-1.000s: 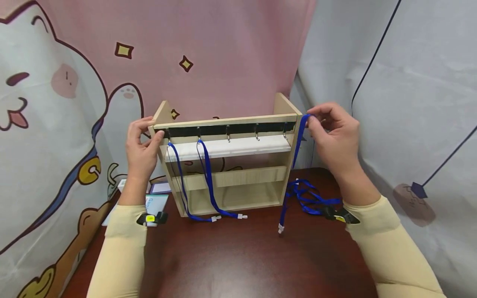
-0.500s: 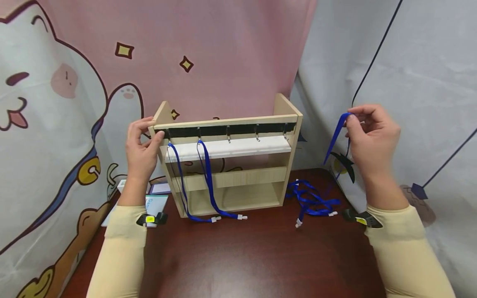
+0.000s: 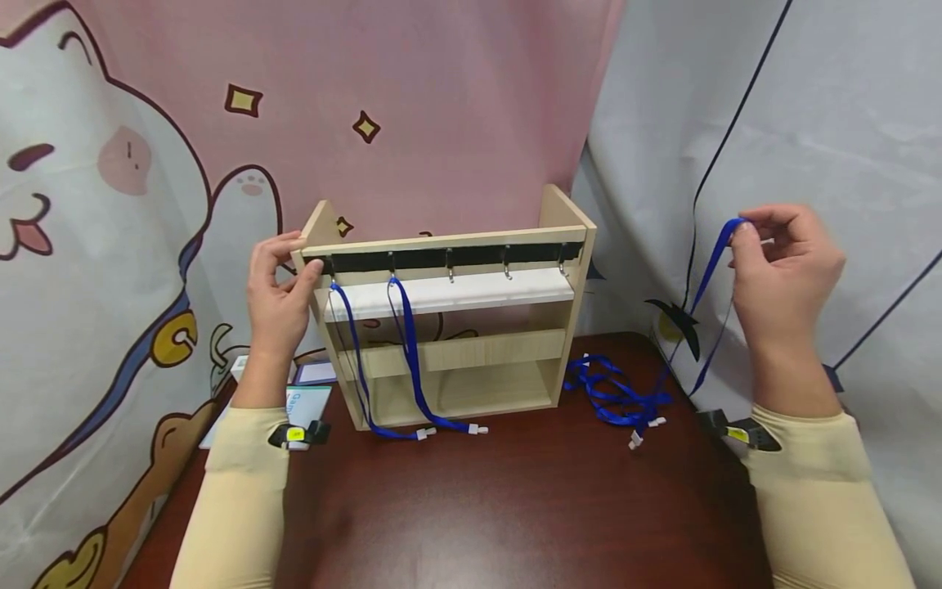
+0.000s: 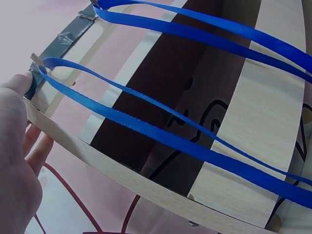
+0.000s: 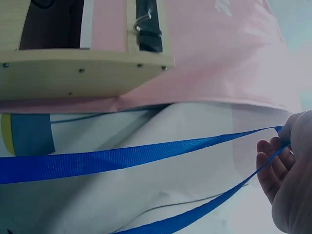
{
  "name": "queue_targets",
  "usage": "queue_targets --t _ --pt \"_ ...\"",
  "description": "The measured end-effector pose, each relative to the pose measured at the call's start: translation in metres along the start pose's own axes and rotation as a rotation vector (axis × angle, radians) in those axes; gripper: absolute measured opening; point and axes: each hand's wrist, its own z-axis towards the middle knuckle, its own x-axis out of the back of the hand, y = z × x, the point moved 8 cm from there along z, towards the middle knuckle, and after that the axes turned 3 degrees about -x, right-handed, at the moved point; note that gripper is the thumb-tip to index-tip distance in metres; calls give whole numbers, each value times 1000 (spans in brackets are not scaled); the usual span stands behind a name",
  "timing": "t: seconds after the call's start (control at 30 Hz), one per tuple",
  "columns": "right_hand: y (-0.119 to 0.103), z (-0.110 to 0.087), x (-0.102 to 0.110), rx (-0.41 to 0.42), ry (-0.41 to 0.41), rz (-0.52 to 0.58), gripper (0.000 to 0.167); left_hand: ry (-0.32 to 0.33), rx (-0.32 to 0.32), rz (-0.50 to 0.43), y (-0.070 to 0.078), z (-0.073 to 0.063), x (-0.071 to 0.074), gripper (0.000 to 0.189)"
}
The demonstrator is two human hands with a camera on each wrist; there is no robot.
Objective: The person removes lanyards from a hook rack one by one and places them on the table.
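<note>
My left hand [image 3: 278,298] grips the upper left corner of a light wooden rack [image 3: 456,352], thumb on its front face. Across the rack's top runs a black strip [image 3: 478,257] bearing several metal hooks [image 3: 450,274]. Two blue lanyards hang from the leftmost hooks: one lanyard [image 3: 359,360] and a second lanyard [image 3: 412,352], their white clips lying on the table. Out to the right, my right hand [image 3: 791,274] pinches the top of another blue lanyard [image 5: 112,161] between thumb and fingers. That lanyard's strands spread downward, and its white clip [image 3: 636,441] hangs low near the pile.
A tangle of blue lanyards [image 3: 603,393] lies on the dark red table [image 3: 471,507], right of the rack. Left of the rack are a card with printed lettering [image 3: 311,401] and a white box [image 3: 239,366]. Printed cloth [image 3: 456,106] hangs behind and at both sides.
My right hand has moved right with its lanyard, away from the rack's right side, and the lanyard's clip has swung rightward. The left hand and the two hanging lanyards stay put.
</note>
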Motion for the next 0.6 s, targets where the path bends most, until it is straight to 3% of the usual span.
queue_targets --t 0.4,0.6 --pt "12 5 17 -54 55 -34 23 6 -2 -5 -1 0 0 32" --pt "15 -1 14 -48 -3 -69 22 7 -2 -10 -3 0 0 32"
